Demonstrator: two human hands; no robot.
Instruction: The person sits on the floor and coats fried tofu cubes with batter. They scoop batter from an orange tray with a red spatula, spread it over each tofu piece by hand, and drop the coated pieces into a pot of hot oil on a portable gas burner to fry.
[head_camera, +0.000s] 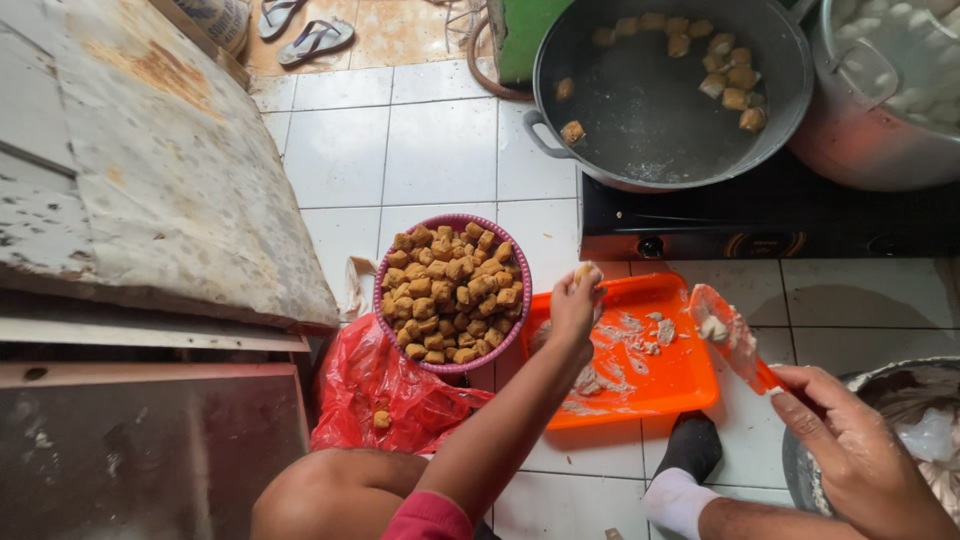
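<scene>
looks like early days: left hand (572, 305) pinches one fried tofu puff (583, 272), right hand (850, 450) grips an orange spatula (735, 340) loaded with filling, pink basket (452, 222) of puffs is heaped and only a few pieces float in the wok (640, 100)

white tiled floor (430, 150) w/ worn board (150, 170) left.

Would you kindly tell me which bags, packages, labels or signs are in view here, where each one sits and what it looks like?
Red plastic bag: crumpled on the tiled floor, under the pink basket of fried tofu cubes.
Sack or bucket: top edge, beside the sandals; pale with blue print, mostly cut off.
Clear plastic lining: inside the metal bowl at lower right.
No signs or screens show.
</scene>
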